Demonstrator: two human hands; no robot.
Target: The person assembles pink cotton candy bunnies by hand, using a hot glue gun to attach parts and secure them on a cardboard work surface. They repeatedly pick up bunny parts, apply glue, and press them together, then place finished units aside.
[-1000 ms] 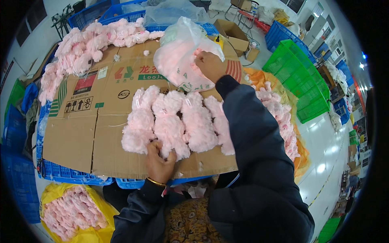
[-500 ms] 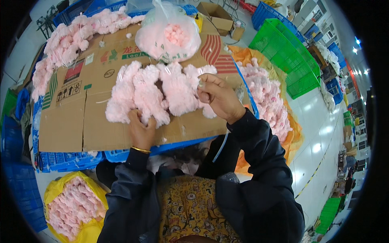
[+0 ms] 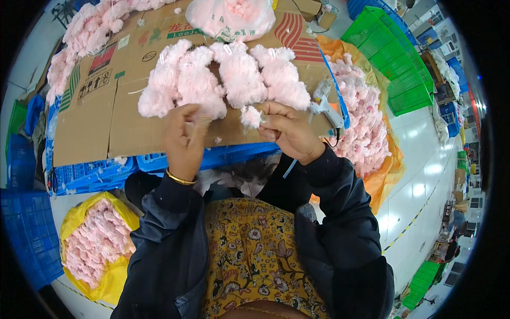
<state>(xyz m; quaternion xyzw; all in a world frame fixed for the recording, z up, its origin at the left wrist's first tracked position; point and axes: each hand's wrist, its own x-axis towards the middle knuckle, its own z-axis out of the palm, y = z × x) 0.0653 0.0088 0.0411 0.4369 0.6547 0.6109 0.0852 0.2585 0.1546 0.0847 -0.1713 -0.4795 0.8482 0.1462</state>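
Four-limbed pink plush pieces lie in a row on the flattened cardboard, among them a left plush piece (image 3: 162, 85), a second plush piece (image 3: 197, 85), a third plush piece (image 3: 240, 77) and a right plush piece (image 3: 281, 80). My right hand (image 3: 289, 130) pinches a small pink fluffy tuft (image 3: 251, 117) just below the third piece. My left hand (image 3: 183, 141) is in front of the second piece's lower end, fingers bent, thumb apart from them, apparently holding nothing. A white glue gun (image 3: 328, 112) lies right of my right hand.
The cardboard (image 3: 79, 141) rests on blue crates (image 3: 212, 155). Beyond the row stands a clear bag (image 3: 234, 24) of pink tufts. More pink plush fills a yellow sack (image 3: 98, 242) at lower left and an orange sack (image 3: 380, 183) at right. A green crate (image 3: 390, 58) stands behind.
The whole scene has shifted upward in the picture. My left hand has let go of the second plush piece's lower end. A pink tuft now shows in my right hand, and the glue gun is uncovered.
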